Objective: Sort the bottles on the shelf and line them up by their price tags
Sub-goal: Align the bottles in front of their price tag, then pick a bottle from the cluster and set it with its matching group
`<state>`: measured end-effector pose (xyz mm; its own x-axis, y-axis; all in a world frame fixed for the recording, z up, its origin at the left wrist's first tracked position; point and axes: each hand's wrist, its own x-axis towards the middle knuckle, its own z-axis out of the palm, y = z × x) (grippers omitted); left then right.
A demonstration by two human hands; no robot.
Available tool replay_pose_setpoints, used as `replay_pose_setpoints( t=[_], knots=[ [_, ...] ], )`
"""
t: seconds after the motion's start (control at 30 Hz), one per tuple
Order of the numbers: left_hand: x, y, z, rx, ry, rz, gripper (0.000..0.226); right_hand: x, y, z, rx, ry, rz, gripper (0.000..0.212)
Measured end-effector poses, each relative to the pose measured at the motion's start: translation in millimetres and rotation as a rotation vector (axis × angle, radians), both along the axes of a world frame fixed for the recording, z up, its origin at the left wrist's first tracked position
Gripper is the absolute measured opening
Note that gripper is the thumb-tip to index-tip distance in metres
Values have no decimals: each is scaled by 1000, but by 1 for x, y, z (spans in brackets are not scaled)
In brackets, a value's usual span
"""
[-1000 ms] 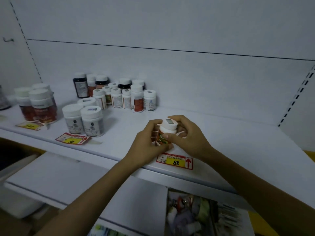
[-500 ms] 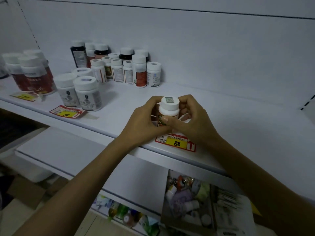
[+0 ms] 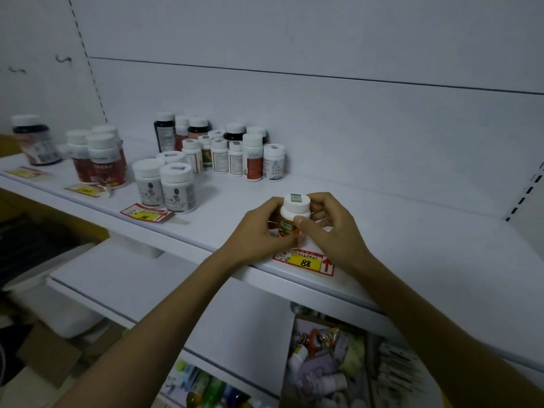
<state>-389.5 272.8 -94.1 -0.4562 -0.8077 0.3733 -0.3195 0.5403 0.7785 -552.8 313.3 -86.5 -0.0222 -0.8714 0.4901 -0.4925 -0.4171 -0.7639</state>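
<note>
Barely anything has shifted in the last second: both hands stay wrapped round the same small bottle (image 3: 294, 214), upright at the front of the shelf (image 3: 412, 245), and only the view has swung. Left hand (image 3: 259, 234) cups the left side, right hand (image 3: 329, 228) the right, thumb across the label; both grips clamped on it. It sits just behind the yellow 88 price tag (image 3: 304, 261), so this one looks all but placed, I'd say.

Over to the left, plenty remains. A crowd of mixed bottles (image 3: 223, 148) bunches against the back wall, unsorted. Two white-capped jars (image 3: 164, 187) stand behind another tag (image 3: 145, 214), red-labelled jars (image 3: 98, 156) behind a third tag (image 3: 85, 190), which seem grouped already. My read: early days, most still to line up.
</note>
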Motion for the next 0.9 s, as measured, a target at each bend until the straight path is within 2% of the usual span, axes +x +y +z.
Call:
replay_pose_setpoints(
  t=[0.2, 0.43, 0.57, 0.73, 0.9],
  knots=[
    [-2, -1, -1, 39, -16, 43, 45, 2, -1, 10, 67, -8, 12, 39],
    [-2, 0, 1, 54, -7, 39, 45, 8, 7, 13, 60, -25, 11, 30],
    [-1, 0, 8, 86, -46, -12, 54, 6, 6, 16, 97, 4, 5, 35],
    [11, -1, 21, 126, 50, -57, 66, 2, -7, 37, 51, 5, -11, 52],
    [32, -13, 43, 107, 111, -12, 67, 7, -38, 64, 29, 37, 29, 36]
  ],
)
